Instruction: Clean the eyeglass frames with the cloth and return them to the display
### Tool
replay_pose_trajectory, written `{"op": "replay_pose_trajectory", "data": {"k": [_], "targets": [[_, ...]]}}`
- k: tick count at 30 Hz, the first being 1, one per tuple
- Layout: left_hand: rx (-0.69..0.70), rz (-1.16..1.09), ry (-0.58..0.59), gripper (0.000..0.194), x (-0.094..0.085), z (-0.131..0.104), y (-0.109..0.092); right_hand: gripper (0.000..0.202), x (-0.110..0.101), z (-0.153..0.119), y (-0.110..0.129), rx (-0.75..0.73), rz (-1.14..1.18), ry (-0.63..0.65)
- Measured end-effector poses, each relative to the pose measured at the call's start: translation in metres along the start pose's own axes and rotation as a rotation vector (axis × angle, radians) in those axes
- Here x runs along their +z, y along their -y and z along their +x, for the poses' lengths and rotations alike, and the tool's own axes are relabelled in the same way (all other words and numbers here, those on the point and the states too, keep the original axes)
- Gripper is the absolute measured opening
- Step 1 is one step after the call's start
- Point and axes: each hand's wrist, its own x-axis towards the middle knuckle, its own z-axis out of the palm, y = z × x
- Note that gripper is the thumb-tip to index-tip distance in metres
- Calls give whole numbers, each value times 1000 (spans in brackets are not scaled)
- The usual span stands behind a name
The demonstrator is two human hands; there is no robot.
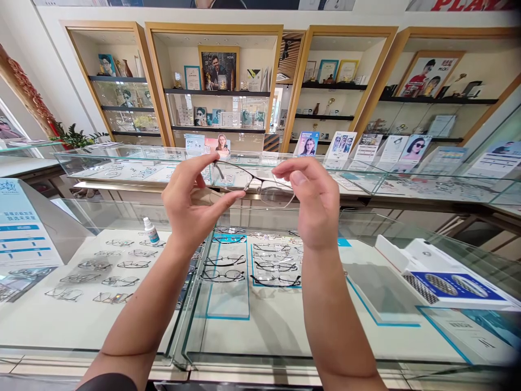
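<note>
A pair of eyeglasses [255, 178] with a thin dark upper rim and clear lenses is held up in front of me, above the glass display counter. My left hand [189, 195] grips one side, its index finger at the upper outer corner and its thumb near the nose pads. At the other end, my right hand [319, 203] is closed around the outer corner, with bent fingers touching the top of the rim. The right hand partly hides that end of the glasses. Below my hands, several eyeglass frames [274, 266] lie in rows inside the counter.
On the left glass top stands a small white spray bottle [151, 231] near a blue-and-white sign [20, 222]. An opened white box [431, 255] with a blue panel lies at right. Beyond runs another glass counter [134, 168] with upright cards, before wall shelves [215, 92].
</note>
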Motion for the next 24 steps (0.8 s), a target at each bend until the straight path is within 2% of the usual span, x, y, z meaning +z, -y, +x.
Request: {"op": "replay_pose_trajectory", "data": {"k": [4,7,14,24], "targets": [[-105,0,-134,65,0,0,-2,25,3,-2,-6,-113,-87,-113],[-135,-7,-205,61,0,2,-3,34,7,-3,-9,-170,-187,-126],[-164,-44,-241,57,1,5,-5,37,12,-3,-7,-205,-204,-69],[-205,-79,-232,54,2,5,-7,38,18,-3,-12,-128,-167,-120]]}}
